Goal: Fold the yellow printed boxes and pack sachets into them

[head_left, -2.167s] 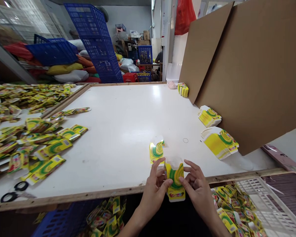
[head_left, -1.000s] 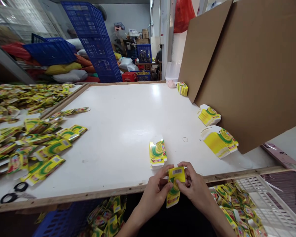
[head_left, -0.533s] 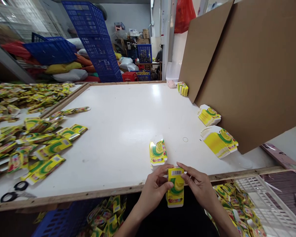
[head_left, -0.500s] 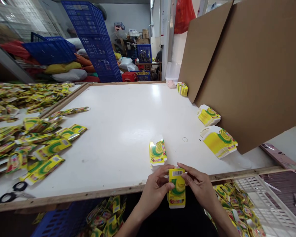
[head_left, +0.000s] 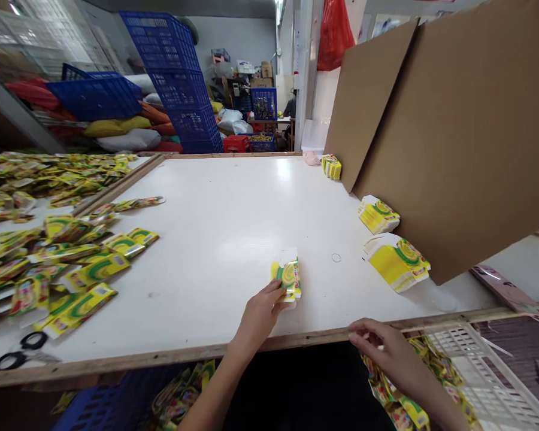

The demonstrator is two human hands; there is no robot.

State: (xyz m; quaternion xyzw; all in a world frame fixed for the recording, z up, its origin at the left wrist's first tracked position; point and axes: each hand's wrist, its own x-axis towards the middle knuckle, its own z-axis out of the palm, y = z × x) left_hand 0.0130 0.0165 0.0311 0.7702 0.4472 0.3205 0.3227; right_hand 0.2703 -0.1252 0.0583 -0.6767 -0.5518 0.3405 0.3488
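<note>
On the white table near its front edge lies a small stack of flat yellow-and-green cartons (head_left: 291,276). My left hand (head_left: 261,314) grips the near left corner of this stack, fingers over the top and thumb at the front edge; whether it has one carton or several I cannot tell. My right hand (head_left: 388,353) hovers past the table edge, above a white basket (head_left: 489,365) of filled-out cartons (head_left: 411,410). Its thumb and fingers are curved and apart, with nothing seen between them.
More carton stacks (head_left: 397,260) stand along the leaning cardboard sheets (head_left: 467,137) on the right. Folded cartons (head_left: 90,272) are heaped on the left, near black-handled scissors (head_left: 24,352). A blue basket (head_left: 103,395) sits below the table. Blue crates (head_left: 179,90) tower behind.
The carton that both hands held has left them. My left hand has moved forward and left onto the stack; my right hand has moved right, over the white basket.
</note>
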